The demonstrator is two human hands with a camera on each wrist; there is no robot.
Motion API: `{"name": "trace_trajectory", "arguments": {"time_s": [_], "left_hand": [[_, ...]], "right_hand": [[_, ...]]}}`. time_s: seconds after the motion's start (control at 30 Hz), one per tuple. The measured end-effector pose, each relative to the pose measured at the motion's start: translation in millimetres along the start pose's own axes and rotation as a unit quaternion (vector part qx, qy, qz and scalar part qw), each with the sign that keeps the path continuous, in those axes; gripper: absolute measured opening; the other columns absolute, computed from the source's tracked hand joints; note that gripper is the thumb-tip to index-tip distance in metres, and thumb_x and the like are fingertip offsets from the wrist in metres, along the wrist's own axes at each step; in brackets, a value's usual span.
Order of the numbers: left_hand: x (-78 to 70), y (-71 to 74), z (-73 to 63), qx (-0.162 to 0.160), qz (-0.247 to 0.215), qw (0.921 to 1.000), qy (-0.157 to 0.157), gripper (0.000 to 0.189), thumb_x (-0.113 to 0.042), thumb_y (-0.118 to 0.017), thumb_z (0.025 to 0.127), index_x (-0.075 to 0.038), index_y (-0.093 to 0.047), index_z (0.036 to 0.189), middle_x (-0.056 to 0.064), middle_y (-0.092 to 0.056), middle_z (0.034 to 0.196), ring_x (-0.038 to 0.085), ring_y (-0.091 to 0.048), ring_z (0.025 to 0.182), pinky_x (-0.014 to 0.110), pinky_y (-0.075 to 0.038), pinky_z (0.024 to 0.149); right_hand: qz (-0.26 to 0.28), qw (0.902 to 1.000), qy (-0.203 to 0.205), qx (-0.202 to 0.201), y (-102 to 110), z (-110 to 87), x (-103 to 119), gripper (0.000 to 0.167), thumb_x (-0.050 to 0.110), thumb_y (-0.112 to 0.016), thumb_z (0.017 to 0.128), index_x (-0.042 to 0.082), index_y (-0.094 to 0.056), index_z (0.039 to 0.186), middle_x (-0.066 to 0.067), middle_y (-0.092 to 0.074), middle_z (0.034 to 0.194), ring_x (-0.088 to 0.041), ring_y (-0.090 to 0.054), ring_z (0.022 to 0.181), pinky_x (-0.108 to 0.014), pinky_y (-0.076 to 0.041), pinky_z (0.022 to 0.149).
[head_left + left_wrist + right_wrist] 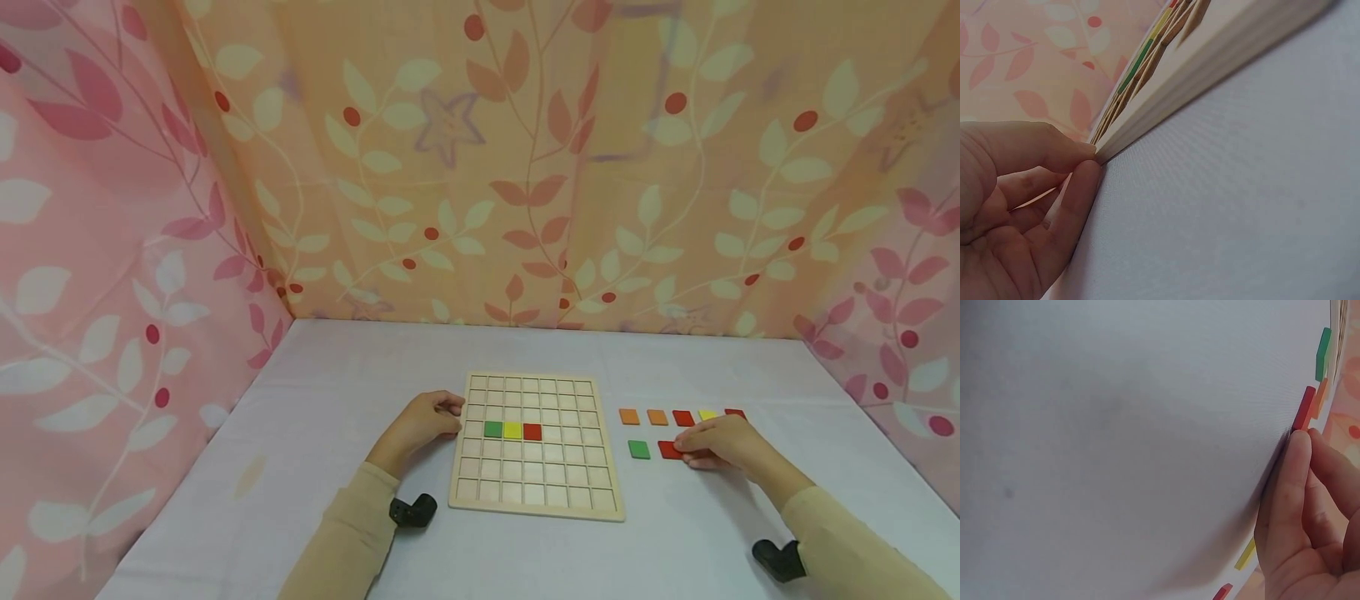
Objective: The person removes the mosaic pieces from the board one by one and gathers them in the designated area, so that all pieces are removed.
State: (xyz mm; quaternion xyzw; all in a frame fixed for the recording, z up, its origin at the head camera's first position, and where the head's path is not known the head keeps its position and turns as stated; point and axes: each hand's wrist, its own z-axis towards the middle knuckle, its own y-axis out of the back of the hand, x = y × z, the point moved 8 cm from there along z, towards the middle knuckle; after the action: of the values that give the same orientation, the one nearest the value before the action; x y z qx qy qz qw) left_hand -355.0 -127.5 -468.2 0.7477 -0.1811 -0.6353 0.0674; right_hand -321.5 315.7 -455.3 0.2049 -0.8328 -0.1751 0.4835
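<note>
A wooden grid board (535, 472) lies on the white cloth, with a green tile (492, 429), a yellow tile (513, 430) and a red tile (532, 432) side by side in one row. At the board's left edge, my left hand (422, 425) holds the rim between thumb and fingertips; the left wrist view shows the thumb (1063, 150) against the wood. Right of the board, my right hand (723, 443) pinches the near edge of another red tile (669, 450). In the right wrist view this red tile (1304, 407) sticks out past the fingertips.
Beside the held tile lies a loose green tile (639, 450). Behind are two orange tiles (629, 417), a red tile (682, 418), a yellow tile (707, 414) and a partly hidden red tile (736, 412). Patterned curtains (525, 167) enclose the table's back and sides.
</note>
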Motion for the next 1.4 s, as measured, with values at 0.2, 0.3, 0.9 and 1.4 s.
{"name": "trace_trajectory", "arguments": {"time_s": [0.2, 0.3, 0.9, 1.4], "left_hand": [[0.7, 0.8, 0.1, -0.007, 0.005, 1.0000, 0.004, 0.043, 0.010, -0.066, 0.076, 0.003, -0.066, 0.118, 0.009, -0.064, 0.100, 0.013, -0.057, 0.080, 0.023, -0.056, 0.069], [-0.4, 0.7, -1.0, -0.006, 0.003, 1.0000, 0.003, 0.043, 0.010, -0.066, 0.076, 0.004, -0.065, 0.118, 0.009, -0.064, 0.099, 0.013, -0.057, 0.079, 0.023, -0.056, 0.069], [-0.9, 0.6, -2.4, -0.002, 0.020, 0.9998, 0.000, 0.043, 0.007, -0.067, 0.077, 0.001, -0.065, 0.120, 0.007, -0.062, 0.102, 0.012, -0.056, 0.080, 0.023, -0.054, 0.069], [0.2, -0.1, -0.8, 0.004, 0.007, 1.0000, 0.000, 0.043, 0.007, -0.066, 0.077, 0.002, -0.065, 0.120, 0.010, -0.064, 0.103, 0.013, -0.058, 0.081, 0.024, -0.056, 0.071]], "right_hand": [[-0.010, 0.9999, 0.003, -0.008, -0.6, -1.9, 0.1, 0.027, 0.019, -0.072, 0.091, -0.005, -0.073, 0.103, 0.000, -0.069, 0.071, -0.011, -0.068, 0.062, -0.021, -0.058, 0.064], [-0.008, 0.9999, 0.003, -0.009, 0.3, -3.3, 0.5, 0.026, 0.019, -0.072, 0.091, -0.005, -0.074, 0.102, 0.000, -0.069, 0.070, -0.011, -0.068, 0.061, -0.020, -0.058, 0.064], [0.026, 0.9972, 0.069, 0.012, -29.9, -10.3, 48.2, 0.040, 0.021, -0.071, 0.092, -0.009, -0.067, 0.117, -0.001, -0.074, 0.082, -0.012, -0.070, 0.070, -0.025, -0.060, 0.069], [0.039, 0.9928, 0.095, 0.062, -92.7, -7.7, 86.2, 0.032, 0.017, -0.072, 0.090, -0.005, -0.070, 0.113, -0.004, -0.076, 0.086, -0.009, -0.068, 0.069, -0.021, -0.058, 0.067]]}}
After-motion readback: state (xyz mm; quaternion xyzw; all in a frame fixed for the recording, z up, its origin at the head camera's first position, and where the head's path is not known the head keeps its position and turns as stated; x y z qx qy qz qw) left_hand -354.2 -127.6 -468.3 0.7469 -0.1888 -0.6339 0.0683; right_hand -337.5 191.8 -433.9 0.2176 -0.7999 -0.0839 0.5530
